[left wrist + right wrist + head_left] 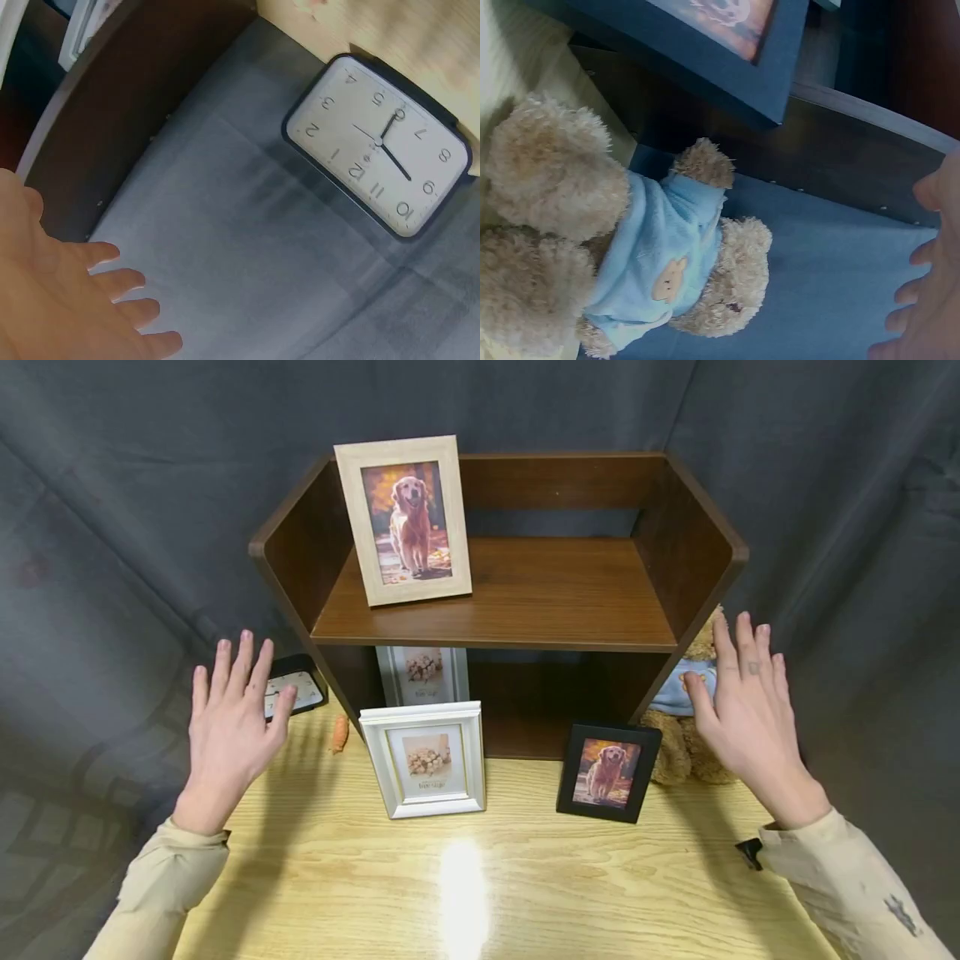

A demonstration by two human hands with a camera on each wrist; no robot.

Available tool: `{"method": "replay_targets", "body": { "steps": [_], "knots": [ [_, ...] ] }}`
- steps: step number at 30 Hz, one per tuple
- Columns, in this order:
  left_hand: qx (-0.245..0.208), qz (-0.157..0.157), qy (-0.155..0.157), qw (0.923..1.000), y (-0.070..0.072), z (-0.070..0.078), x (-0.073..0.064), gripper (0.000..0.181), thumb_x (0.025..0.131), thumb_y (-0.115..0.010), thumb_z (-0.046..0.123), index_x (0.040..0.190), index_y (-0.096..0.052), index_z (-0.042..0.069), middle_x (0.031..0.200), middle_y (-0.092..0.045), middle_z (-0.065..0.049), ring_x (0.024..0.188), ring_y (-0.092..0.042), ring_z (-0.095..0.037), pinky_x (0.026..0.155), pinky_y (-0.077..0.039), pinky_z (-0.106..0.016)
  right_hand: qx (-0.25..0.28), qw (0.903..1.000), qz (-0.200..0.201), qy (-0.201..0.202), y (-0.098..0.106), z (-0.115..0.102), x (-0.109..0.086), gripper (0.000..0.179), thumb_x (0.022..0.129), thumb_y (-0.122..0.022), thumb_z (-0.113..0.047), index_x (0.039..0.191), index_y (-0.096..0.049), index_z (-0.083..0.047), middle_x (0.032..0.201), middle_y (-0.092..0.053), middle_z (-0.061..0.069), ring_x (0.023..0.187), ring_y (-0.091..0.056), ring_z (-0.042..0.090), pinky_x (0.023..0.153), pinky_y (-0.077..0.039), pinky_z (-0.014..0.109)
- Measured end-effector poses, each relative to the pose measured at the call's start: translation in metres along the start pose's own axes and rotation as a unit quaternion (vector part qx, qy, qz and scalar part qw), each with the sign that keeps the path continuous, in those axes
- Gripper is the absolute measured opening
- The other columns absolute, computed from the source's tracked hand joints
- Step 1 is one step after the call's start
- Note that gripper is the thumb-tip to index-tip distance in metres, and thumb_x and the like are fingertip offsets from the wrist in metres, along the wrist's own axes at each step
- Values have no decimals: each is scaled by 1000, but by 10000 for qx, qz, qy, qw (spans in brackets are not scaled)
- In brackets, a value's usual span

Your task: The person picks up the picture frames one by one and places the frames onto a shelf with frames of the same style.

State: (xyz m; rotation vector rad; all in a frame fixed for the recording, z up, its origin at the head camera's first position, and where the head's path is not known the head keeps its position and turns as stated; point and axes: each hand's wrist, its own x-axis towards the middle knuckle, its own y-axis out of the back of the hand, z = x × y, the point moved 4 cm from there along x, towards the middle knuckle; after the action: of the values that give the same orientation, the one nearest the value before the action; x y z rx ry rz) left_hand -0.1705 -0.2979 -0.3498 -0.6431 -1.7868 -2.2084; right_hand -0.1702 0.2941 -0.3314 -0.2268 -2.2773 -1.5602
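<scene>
My left hand (pixel 232 718) hovers with spread, straight fingers in front of a black-rimmed clock (pixel 379 146) at the left of the shelf. On the other side my right hand (pixel 750 710) is likewise spread and holds nothing, partly hiding a teddy bear (pixel 660 247) in a light blue top. Between the hands stands a brown two-level shelf (pixel 570 593). A cream-framed dog picture (pixel 453 527) leans on its upper level. Before the shelf stand a white photo frame (pixel 472 760) and a black photo frame (pixel 648 768).
Behind the white frame, a grey photo frame (pixel 423 672) sits in the lower level. A small orange object (pixel 341 734) lies on the wooden table (pixel 360 893) by the shelf's left side. Grey curtains (pixel 150 485) hang around the table.
</scene>
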Motion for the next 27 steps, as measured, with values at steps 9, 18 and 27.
{"method": "replay_targets", "body": {
  "steps": [9, 18, 27],
  "knots": [
    [-1129, 308, -70, 9931, -6, 16, -7, 63, 116, -40, 41, 165, -39, 1, 173, -30, -18, 162, -15, -36, 131, -8, -60, 689, 9966, 371, 254, -4, 1, -21, 68, 115, -47, -29, 170, -21, 0, 177, -11, 20, 163, -6, 38, 130, -6, 61],
    [-2731, 528, 201, 9603, -20, 29, -9, 51, 116, -47, 16, 166, -40, 8, 164, -44, -22, 143, -48, -46, 113, -40, -65, 1845, 9805, 558, 381, -12, 9, -46, 64, 114, -51, -19, 171, -24, -9, 175, -24, 18, 159, -22, 37, 131, -16, 40],
    [-3611, 420, 291, 9311, -34, 40, -3, 52, 114, -49, 5, 164, -38, -2, 160, -47, -27, 143, -48, -45, 106, -38, -7, 3093, 9490, 147, 592, -39, 19, -77, 77, 99, -59, 19, 167, -33, -4, 167, -39, -7, 148, -40, 1, 112, -37, 10]
  ]
}}
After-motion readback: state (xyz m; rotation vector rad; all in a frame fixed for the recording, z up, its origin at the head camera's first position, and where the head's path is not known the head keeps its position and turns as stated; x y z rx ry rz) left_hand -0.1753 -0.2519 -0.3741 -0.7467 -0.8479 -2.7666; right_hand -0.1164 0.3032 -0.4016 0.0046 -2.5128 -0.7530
